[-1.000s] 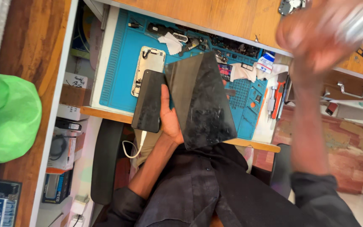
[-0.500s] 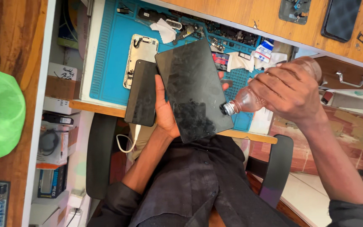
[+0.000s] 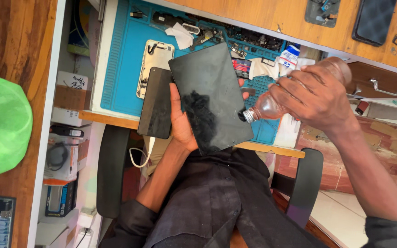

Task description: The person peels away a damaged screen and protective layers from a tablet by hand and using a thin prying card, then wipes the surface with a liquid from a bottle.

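My left hand [image 3: 180,120] grips a black tablet [image 3: 210,94] from underneath, its dark screen facing up over the desk's front edge. My right hand [image 3: 311,96] is wrapped around a small clear plastic bottle [image 3: 265,106], tipped so its nozzle touches the tablet's right edge. A dark phone [image 3: 156,103] lies beside my left hand, half over the desk edge. An opened phone housing [image 3: 155,64] rests on the blue work mat [image 3: 120,69].
Small parts, tools and white tissue [image 3: 180,34] are strewn along the far side of the mat. A green cloth bag [image 3: 1,126] sits at the left. Boxes [image 3: 63,160] stack beside the chair. A drawer with a metal handle [image 3: 387,87] is at right.
My right hand came down from high at the upper right with the bottle and now tips its nozzle against the tablet's edge. The tablet stays in my left hand.
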